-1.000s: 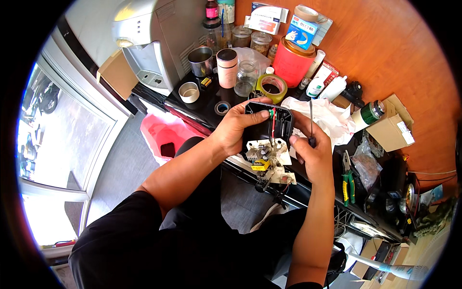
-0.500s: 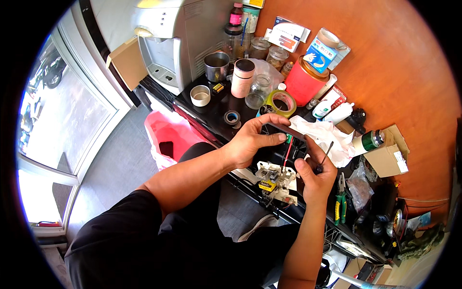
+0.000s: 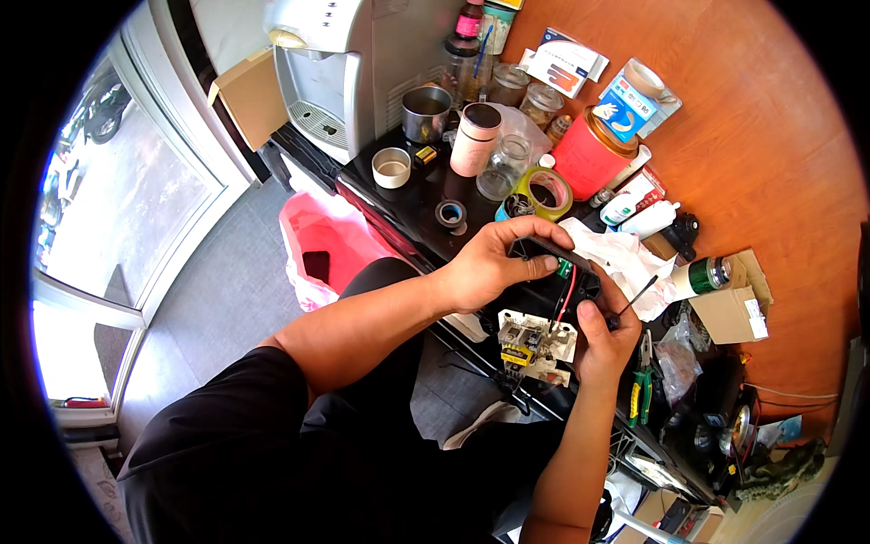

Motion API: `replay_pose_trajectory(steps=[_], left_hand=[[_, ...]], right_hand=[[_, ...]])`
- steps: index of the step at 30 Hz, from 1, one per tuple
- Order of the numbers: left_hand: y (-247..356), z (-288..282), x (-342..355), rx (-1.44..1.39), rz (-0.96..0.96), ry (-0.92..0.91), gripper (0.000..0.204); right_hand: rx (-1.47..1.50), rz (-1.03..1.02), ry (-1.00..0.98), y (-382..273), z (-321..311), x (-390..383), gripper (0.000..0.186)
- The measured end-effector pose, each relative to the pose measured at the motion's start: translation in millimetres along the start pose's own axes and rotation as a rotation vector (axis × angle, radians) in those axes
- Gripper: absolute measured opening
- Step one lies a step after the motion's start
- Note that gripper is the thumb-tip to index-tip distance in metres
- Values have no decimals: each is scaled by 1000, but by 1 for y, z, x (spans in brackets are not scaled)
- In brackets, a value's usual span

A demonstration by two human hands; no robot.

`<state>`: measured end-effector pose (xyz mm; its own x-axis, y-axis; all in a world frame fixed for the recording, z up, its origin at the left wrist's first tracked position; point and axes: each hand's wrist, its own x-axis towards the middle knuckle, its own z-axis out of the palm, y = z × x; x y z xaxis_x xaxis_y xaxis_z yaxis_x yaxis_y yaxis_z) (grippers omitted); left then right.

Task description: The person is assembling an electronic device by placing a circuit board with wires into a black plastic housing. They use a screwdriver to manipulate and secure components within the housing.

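Between my hands is a black plastic housing [image 3: 587, 287], tilted, with a small green circuit board [image 3: 565, 268] inside. My left hand [image 3: 489, 265] pinches its far left part, thumb beside the board. My right hand [image 3: 609, 343] grips the right side, thumb on the near edge. A thin dark-shafted screwdriver [image 3: 642, 300] sticks out from between the right fingers; its handle is mostly hidden. Red and black wires [image 3: 568, 297] run from the board toward a cream-coloured switch-like mechanism [image 3: 555, 340] with metal parts and a yellow-labelled block [image 3: 517, 354], just below the housing.
A tape roll [image 3: 450, 215], glass jar [image 3: 504, 169], pink flask [image 3: 475, 140] and cup [image 3: 391, 168] stand left on the black table. Crumpled white paper [image 3: 621, 263] lies behind my hands. Green-handled pliers [image 3: 641, 392] rest at right. A pink bag [image 3: 317, 238] hangs by the table's left side.
The whole view has shifted a little, so most things sit slightly farther right. Both hands keep their hold on the housing, and the mechanism below has turned slightly.
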<state>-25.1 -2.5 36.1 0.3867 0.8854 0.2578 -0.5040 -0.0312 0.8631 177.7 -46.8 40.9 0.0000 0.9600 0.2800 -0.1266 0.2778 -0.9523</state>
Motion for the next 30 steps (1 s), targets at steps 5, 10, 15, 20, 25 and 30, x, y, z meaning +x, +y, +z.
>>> replay_pose_trajectory(steps=[5, 10, 15, 20, 25, 30], left_hand=[[1, 3, 3, 21, -10, 45, 28], [0, 3, 2, -23, -63, 78, 33], [1, 3, 5, -187, -209, 124, 33], [-2, 9, -1, -30, -97, 172, 31], [0, 6, 0, 34, -69, 125, 28], [5, 6, 1, 143, -39, 98, 26]], right_hand=[[87, 39, 49, -6, 14, 1, 54], [45, 32, 32, 1, 6, 0, 53], [45, 42, 70, 4, 9, 0, 53], [-103, 48, 58, -6, 7, -5, 51], [-89, 41, 47, -4, 5, -5, 51], [-30, 51, 34, -5, 6, -5, 51]])
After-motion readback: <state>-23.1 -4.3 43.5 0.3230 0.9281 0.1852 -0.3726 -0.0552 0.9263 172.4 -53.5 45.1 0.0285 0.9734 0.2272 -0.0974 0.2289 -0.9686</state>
